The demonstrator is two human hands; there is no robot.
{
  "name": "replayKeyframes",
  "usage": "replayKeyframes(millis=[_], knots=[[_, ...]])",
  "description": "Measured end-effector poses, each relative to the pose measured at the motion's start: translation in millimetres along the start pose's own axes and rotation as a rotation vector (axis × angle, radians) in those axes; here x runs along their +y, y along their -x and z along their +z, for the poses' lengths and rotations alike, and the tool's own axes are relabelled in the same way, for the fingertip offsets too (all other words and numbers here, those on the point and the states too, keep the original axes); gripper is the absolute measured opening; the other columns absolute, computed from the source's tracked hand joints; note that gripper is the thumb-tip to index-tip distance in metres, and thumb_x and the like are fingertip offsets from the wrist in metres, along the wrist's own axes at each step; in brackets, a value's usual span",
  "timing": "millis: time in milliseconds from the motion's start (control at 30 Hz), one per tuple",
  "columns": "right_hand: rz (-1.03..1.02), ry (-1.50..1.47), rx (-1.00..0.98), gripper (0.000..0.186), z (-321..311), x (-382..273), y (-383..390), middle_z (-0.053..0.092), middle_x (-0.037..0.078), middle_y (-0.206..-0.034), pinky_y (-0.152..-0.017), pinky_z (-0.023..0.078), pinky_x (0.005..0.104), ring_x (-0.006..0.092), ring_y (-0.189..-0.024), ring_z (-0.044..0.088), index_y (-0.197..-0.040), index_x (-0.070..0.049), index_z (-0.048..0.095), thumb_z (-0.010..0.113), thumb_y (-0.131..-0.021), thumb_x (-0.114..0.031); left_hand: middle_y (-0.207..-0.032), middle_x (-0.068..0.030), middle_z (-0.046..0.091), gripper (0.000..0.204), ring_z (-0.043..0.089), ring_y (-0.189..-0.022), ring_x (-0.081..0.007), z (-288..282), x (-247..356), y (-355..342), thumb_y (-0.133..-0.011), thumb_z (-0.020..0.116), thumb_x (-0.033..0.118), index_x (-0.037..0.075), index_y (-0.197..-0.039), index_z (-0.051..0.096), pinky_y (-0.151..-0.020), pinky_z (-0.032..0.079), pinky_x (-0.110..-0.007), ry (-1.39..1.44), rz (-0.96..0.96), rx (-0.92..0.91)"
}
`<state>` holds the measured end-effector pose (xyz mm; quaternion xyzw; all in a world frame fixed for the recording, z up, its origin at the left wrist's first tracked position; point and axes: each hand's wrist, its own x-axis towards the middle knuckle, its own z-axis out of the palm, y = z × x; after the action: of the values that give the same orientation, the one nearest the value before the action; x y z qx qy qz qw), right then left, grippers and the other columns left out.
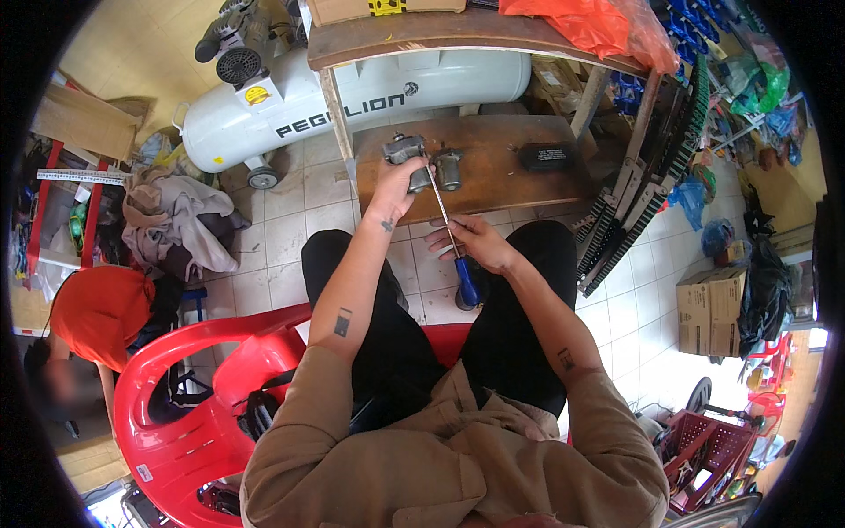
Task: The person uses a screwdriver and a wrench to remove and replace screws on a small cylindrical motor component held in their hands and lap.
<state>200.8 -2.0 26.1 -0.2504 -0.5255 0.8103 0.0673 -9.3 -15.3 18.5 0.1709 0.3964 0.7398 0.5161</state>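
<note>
My left hand [400,187] is closed around a grey metal mechanical part [402,148], whose exact kind I cannot make out. It is over the near edge of a low wooden bench [502,189]. Right beside it is a grey cylindrical metal piece [449,171]; whether the two are joined is unclear. My right hand [482,244] has a screwdriver [467,283] by its long shaft, between thumb and fingers. Its blue handle points back toward me, between my knees. The shaft's far end reaches the metal part by my left fingers; the tip's exact contact is hidden.
A black case [547,157] lies on the bench, under a raised wooden shelf [475,40]. Behind stands a white air compressor tank [352,97]. Black toothed tracks [647,176] lean at the right. A red plastic chair [141,387] and a person in orange [101,312] are at left.
</note>
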Motion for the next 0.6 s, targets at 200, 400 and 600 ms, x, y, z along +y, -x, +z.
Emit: replayKeyframes(millis=[200,400,600], knots=[[-0.035,-0.023,0.039,0.031,-2.6,6.8,-0.9,0.065,0.014,-0.109,-0.078,0.052,0.0320,0.0190,-0.090,0.063,-0.122,0.001,0.052,0.039,-0.105,-0.021,-0.092,-0.0116,0.064,0.027,0.066,-0.078,-0.0240,2.2,-1.8,-1.8,-0.082,0.068,0.002,0.000,-0.106,0.055,-0.069,0.056,-0.035,0.054,-0.016,-0.007],[-0.038,-0.054,0.064,0.029,1.7,4.8,-0.9,0.065,0.011,-0.106,-0.069,0.046,0.0256,0.0150,-0.087,0.061,-0.118,-0.001,0.055,0.041,-0.104,-0.023,-0.092,-0.0115,0.063,0.026,0.066,-0.079,-0.0242,2.6,-0.2,-0.9,-0.082,0.068,0.002,0.000,-0.105,0.055,-0.069,0.056,-0.035,0.088,-0.023,0.004],[-0.068,-0.111,0.065,0.029,0.8,7.1,-1.8,0.065,0.010,-0.102,-0.062,0.040,0.0232,0.0126,-0.079,0.055,-0.118,-0.001,0.055,0.042,-0.104,-0.023,-0.092,-0.0110,0.063,0.024,0.066,-0.080,-0.0241,3.2,0.3,-1.9,-0.082,0.069,0.003,0.001,-0.103,0.056,-0.069,0.057,-0.036,0.082,-0.021,0.002]])
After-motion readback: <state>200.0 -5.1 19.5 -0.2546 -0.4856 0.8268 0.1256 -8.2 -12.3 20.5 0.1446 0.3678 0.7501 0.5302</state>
